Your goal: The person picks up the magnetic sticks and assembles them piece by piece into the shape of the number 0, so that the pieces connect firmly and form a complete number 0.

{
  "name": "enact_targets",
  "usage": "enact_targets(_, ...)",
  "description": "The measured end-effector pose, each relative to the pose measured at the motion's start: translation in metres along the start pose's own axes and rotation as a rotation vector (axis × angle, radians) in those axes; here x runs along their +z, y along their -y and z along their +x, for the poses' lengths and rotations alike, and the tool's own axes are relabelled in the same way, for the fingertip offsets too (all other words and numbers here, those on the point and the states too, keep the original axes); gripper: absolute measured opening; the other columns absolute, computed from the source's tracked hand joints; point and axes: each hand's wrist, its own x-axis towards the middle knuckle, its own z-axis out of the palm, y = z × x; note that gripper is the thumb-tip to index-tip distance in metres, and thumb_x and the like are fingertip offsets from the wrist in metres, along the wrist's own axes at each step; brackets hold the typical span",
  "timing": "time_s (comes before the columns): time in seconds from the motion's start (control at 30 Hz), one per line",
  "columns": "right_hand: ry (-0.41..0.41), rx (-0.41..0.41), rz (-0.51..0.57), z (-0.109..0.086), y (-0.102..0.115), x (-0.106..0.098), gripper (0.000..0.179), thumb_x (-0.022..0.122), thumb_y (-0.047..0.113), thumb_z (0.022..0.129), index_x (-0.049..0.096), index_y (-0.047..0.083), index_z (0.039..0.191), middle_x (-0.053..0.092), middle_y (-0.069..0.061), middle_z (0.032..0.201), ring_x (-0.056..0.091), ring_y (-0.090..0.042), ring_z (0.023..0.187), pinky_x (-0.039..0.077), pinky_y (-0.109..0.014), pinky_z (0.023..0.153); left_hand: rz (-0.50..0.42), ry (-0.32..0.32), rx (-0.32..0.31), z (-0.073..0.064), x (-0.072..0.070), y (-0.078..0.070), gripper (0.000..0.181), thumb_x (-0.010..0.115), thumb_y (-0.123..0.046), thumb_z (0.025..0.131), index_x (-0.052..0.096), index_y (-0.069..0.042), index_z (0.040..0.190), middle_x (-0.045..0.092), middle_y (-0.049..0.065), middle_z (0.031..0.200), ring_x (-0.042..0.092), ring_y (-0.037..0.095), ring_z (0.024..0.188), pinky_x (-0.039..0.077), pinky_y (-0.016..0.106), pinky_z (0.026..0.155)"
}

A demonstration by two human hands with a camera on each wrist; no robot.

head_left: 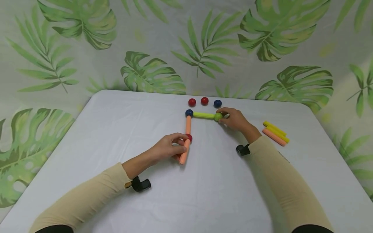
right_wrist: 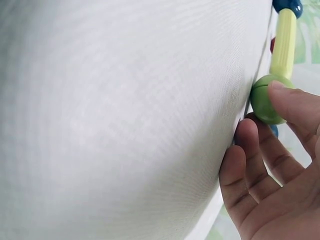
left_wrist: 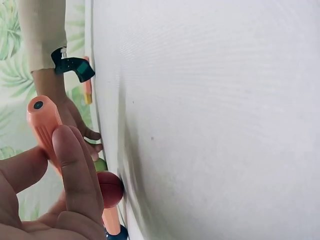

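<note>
My left hand (head_left: 169, 146) pinches an orange rod (head_left: 183, 156) between thumb and fingers. The rod's near end tilts up off the table; a small dark disc (left_wrist: 38, 105) shows in its end face. Its far end meets a red ball (head_left: 190, 137), right at the fingertips. Beyond that ball another orange rod (head_left: 188, 124) leads to a dark blue ball (head_left: 189, 113). From there a yellow-green rod (head_left: 203, 115) runs right to a green ball (head_left: 217, 117). My right hand (head_left: 235, 120) holds the green ball, thumb on it in the right wrist view and fingers behind.
Two loose red balls (head_left: 192, 102) and a blue ball (head_left: 217, 103) lie in a row near the table's back edge. Right of my right hand, yellow rods (head_left: 275, 128) and an orange rod (head_left: 274, 137) lie together. A leaf-patterned cloth (head_left: 204, 48) hangs behind the white table (head_left: 131, 116).
</note>
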Motion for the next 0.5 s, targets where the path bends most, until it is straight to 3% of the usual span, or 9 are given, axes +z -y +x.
enact_targets(0.3,0.007,0.001,0.007,-0.0007,0.0017,-0.0004,0.043,0.064,0.013,0.095,0.055,0.011,0.137,0.060,-0.021,0.132,0.059,-0.036,0.114,0.051,-0.047,0.095,0.021,-0.090,-0.052,0.0042,0.0044,0.0042,0.044,0.069,-0.014,0.092,0.056,-0.009,0.134,0.058,0.013,0.113,0.065,0.012,0.068,0.058,0.025,0.065)
enact_targets(0.5,0.009,0.005,0.015,-0.0013,0.0016,-0.0006,0.043,0.064,0.013,0.095,0.055,0.011,0.137,0.060,-0.021,0.133,0.059,-0.036,0.113,0.051,-0.047,0.093,0.017,-0.111,-0.056,0.0060,0.0060,0.0049,0.043,0.069,-0.016,0.092,0.056,-0.010,0.133,0.058,0.012,0.113,0.066,0.012,0.068,0.058,0.026,0.065)
